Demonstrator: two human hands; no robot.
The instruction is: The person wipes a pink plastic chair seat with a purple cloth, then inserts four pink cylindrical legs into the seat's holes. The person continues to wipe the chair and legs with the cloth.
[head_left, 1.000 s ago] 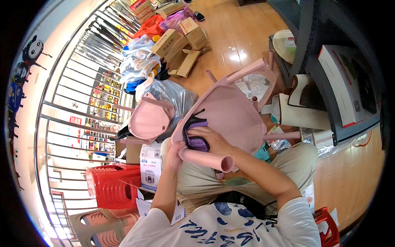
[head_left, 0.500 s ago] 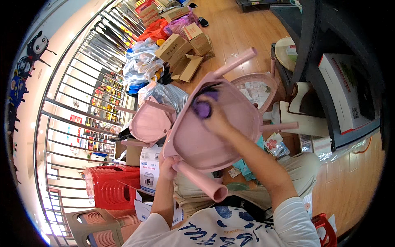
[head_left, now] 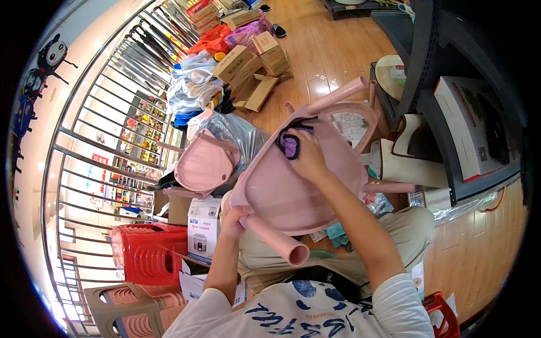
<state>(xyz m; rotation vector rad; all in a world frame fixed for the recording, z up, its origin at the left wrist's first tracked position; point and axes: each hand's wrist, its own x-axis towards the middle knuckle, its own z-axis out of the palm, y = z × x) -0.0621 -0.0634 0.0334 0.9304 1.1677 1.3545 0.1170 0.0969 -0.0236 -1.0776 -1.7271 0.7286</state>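
Observation:
A pink plastic stool is tilted upside down over my lap, its tube-like legs pointing outward and its hollow underside facing me. My left hand is wrapped round its near left edge, beside the base of the nearest leg. Against the far part of the underside, my right hand presses a purple and black cloth, its fingers closed over it. Part of the cloth is hidden under the hand. To the left stands another, smaller-looking pink stool, also legs up. Behind the held stool is a further pink stool, partly covered.
Red stacked stools and a white printed box stand at my left, by a metal railing. Ahead lie open cardboard boxes and plastic bags. A dark shelf with a white box rises on the right.
The held stool has shifted a little to the right, its far leg now lower in view. My right hand has moved slightly right with the cloth. My left hand keeps its hold.

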